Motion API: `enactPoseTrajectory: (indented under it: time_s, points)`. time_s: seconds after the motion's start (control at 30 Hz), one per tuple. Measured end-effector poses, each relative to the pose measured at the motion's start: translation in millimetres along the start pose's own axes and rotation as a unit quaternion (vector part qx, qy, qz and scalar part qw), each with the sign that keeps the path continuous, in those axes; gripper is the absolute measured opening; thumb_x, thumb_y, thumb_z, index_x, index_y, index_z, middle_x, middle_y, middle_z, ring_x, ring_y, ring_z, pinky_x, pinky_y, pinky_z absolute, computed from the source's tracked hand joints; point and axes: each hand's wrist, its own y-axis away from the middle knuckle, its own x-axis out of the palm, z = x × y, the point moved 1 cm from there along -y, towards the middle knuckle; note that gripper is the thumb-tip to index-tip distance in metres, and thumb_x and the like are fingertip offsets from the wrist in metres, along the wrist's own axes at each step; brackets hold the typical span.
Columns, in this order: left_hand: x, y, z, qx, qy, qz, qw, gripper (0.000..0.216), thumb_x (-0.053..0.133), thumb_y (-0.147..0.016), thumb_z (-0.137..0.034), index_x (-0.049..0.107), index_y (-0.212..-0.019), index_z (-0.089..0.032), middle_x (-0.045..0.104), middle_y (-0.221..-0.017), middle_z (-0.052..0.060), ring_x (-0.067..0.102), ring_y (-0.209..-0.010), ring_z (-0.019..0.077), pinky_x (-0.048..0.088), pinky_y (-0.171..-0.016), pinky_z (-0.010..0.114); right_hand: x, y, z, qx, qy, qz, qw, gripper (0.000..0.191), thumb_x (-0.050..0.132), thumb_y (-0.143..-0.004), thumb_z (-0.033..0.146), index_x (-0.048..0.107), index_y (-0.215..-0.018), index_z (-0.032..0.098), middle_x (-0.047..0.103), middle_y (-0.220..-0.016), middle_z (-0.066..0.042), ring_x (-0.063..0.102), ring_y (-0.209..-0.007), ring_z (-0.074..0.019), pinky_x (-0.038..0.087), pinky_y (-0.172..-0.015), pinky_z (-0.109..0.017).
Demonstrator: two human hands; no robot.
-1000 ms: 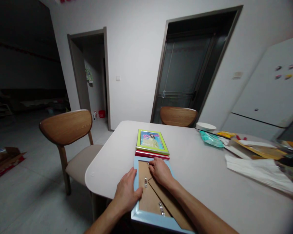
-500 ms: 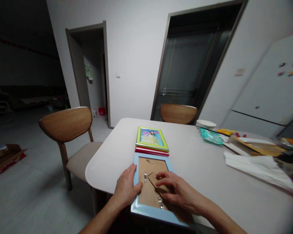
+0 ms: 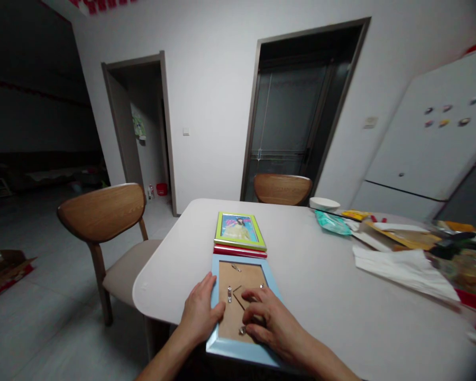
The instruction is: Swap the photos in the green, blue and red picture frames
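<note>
A light blue picture frame (image 3: 216, 344) lies face down at the near edge of the table, its brown backing board (image 3: 238, 278) and metal clips showing. My left hand (image 3: 198, 316) lies flat on the frame's left side, fingers stretched out. My right hand (image 3: 272, 325) presses down on the lower part of the backing board, fingers bent over the stand flap and a small metal clip. Just beyond lies a green frame (image 3: 240, 233) with a colourful picture, stacked on a red frame (image 3: 240, 251).
The white table (image 3: 321, 286) carries a teal packet (image 3: 333, 222), a white bowl (image 3: 324, 203), white cloth (image 3: 404, 264) and papers at the right. Wooden chairs stand at the left (image 3: 103, 211) and far side (image 3: 282, 188). A fridge (image 3: 424, 148) is at right.
My right hand has moved from the top edge of the backing board down to its lower part. My left hand has stayed on the frame's left side. The view has shifted slightly.
</note>
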Motion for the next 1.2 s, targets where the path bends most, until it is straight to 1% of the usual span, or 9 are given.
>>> enactPoseTrajectory:
  time_s: [0.13, 0.4, 0.5, 0.6, 0.7, 0.83, 0.93, 1.07, 1.2]
  points:
    - [-1.0, 0.6, -0.7, -0.011, 0.032, 0.001, 0.999, 0.054, 0.050, -0.065, -0.025, 0.043, -0.118, -0.015, 0.041, -0.128, 0.008, 0.038, -0.115, 0.0209, 0.026, -0.098, 0.032, -0.4, -0.6, -1.4, 0.047, 0.035, -0.035, 0.998, 0.030, 0.054, -0.067, 0.029, 0.058, -0.096, 0.021, 0.046, -0.113, -0.008, 0.042, -0.104, -0.0213, 0.031, -0.090, -0.033]
    - [-4.2, 0.7, -5.1, -0.021, 0.045, 0.001, 0.999, 0.053, 0.051, -0.068, -0.030, 0.043, -0.117, -0.012, 0.042, -0.126, 0.011, 0.039, -0.114, 0.0219, 0.027, -0.097, 0.032, -0.2, -9.4, -4.4, 0.080, 0.052, -0.083, 0.992, 0.032, 0.048, -0.060, 0.016, 0.058, -0.090, 0.019, 0.056, -0.091, -0.006, 0.049, -0.088, -0.0185, 0.036, -0.080, -0.028]
    - [-7.7, -2.9, -11.4, -0.042, 0.132, -0.024, 0.990, 0.039, 0.054, -0.066, -0.030, 0.054, -0.102, -0.014, 0.044, -0.124, 0.012, 0.038, -0.114, 0.0235, 0.026, -0.097, 0.034, -6.4, -11.9, -1.6, 0.079, 0.057, -0.097, 0.990, 0.033, 0.047, -0.059, 0.016, 0.058, -0.089, 0.019, 0.057, -0.091, -0.006, 0.049, -0.088, -0.0190, 0.035, -0.081, -0.029]
    - [-12.7, -9.0, -19.2, -0.063, 0.241, -0.060, 0.967, 0.019, 0.055, -0.064, -0.029, 0.057, -0.079, -0.017, 0.058, -0.101, 0.008, 0.049, -0.100, 0.0226, 0.034, -0.089, 0.033, -11.1, -14.1, 11.0, 0.059, 0.062, -0.116, 0.990, 0.032, 0.048, -0.060, 0.016, 0.058, -0.089, 0.019, 0.057, -0.091, -0.006, 0.048, -0.089, -0.0191, 0.036, -0.081, -0.030]
    - [-19.0, -13.5, -20.2, -0.091, 0.292, -0.051, 0.951, 0.018, 0.048, -0.069, -0.034, 0.051, -0.072, -0.017, 0.060, -0.066, 0.001, 0.058, -0.066, 0.0173, 0.045, -0.062, 0.028, -13.2, -16.7, 27.6, 0.026, 0.041, -0.131, 0.990, 0.029, 0.049, -0.063, 0.019, 0.057, -0.091, 0.021, 0.057, -0.093, -0.005, 0.049, -0.090, -0.0190, 0.037, -0.081, -0.031]
    - [-35.7, -10.8, -0.7, -0.130, 0.331, -0.054, 0.933, 0.026, 0.045, -0.069, -0.042, 0.049, -0.071, -0.017, 0.056, -0.057, -0.003, 0.055, -0.051, 0.0137, 0.042, -0.048, 0.023, -19.7, -18.1, 24.8, 0.014, 0.013, -0.153, 0.988, 0.029, 0.046, -0.072, 0.031, 0.055, -0.097, 0.021, 0.057, -0.100, -0.006, 0.050, -0.092, -0.0189, 0.039, -0.081, -0.032]
    - [-52.1, -5.6, 25.6, -0.153, 0.335, -0.065, 0.927, 0.026, 0.050, -0.066, -0.043, 0.049, -0.068, -0.017, 0.055, -0.054, -0.004, 0.053, -0.048, 0.0130, 0.039, -0.045, 0.021, -26.0, -14.8, -3.8, 0.074, 0.055, -0.172, 0.981, 0.034, 0.042, -0.074, 0.036, 0.054, -0.101, 0.020, 0.057, -0.101, -0.007, 0.052, -0.088, -0.0199, 0.040, -0.077, -0.033]
    - [-65.0, -3.3, 56.6, -0.181, 0.322, -0.074, 0.926, 0.022, 0.051, -0.065, -0.040, 0.048, -0.066, -0.018, 0.053, -0.050, -0.005, 0.050, -0.044, 0.0125, 0.036, -0.042, 0.021, -23.4, -8.0, -41.8, 0.182, 0.135, -0.137, 0.964, 0.043, 0.044, -0.072, 0.036, 0.050, -0.108, 0.015, 0.058, -0.098, -0.012, 0.055, -0.084, -0.0224, 0.040, -0.074, -0.034]
    - [-67.5, -6.9, 72.1, -0.189, 0.289, -0.076, 0.935, 0.024, 0.050, -0.066, -0.037, 0.049, -0.080, -0.018, 0.056, -0.054, -0.005, 0.054, -0.047, 0.0138, 0.037, -0.043, 0.021, -14.4, -7.5, -53.6, 0.211, 0.161, -0.102, 0.959, 0.046, 0.044, -0.069, 0.029, 0.047, -0.112, 0.013, 0.058, -0.100, -0.014, 0.054, -0.089, -0.0239, 0.039, -0.074, -0.033]
